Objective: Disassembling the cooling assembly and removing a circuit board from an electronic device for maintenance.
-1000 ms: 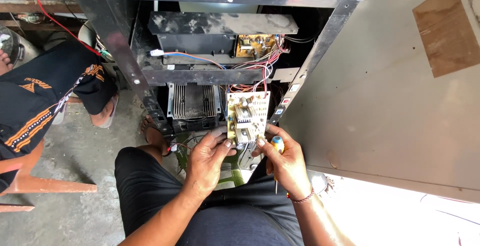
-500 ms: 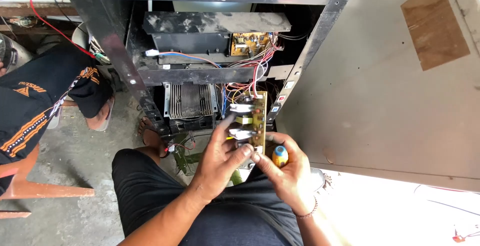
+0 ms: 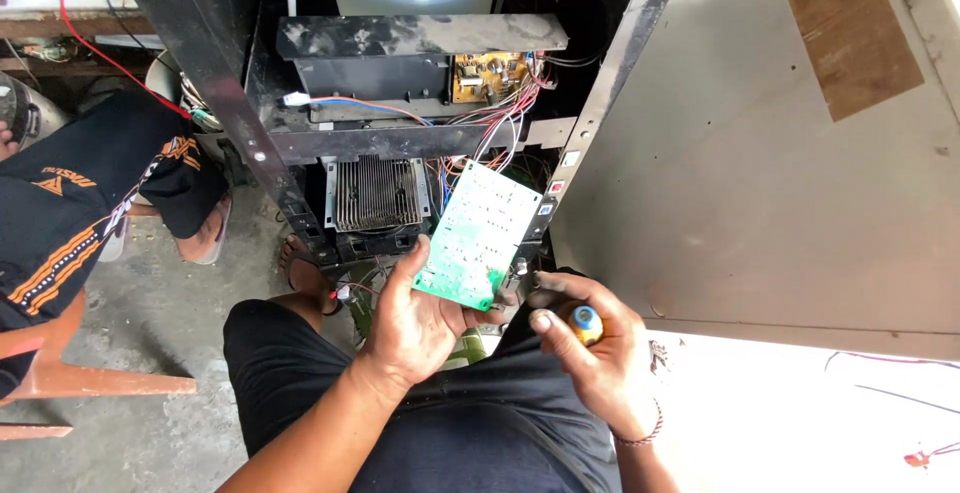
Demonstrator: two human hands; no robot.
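Gripping the green circuit board (image 3: pixel 476 236) by its lower edge, my left hand (image 3: pixel 420 318) holds it tilted, solder side toward me, in front of the open black cabinet (image 3: pixel 250 143). My right hand (image 3: pixel 590 353) is closed around a screwdriver handle (image 3: pixel 586 324), just beside the board. Red wires (image 3: pixel 500 123) trail behind it.

Only 1 view is given, from a camera worn on the person's head. It looks steeply down and forward over the lap in dark shorts (image 3: pixel 420 423), close to the left hand (image 3: pixel 420 318) and right hand (image 3: pixel 590 353) at the lower middle. Farther ahead, it faces into the open black metal appliance frame (image 3: pixel 250 143), which fills the upper half, with the grey concrete floor (image 3: pixel 150 323) at left.
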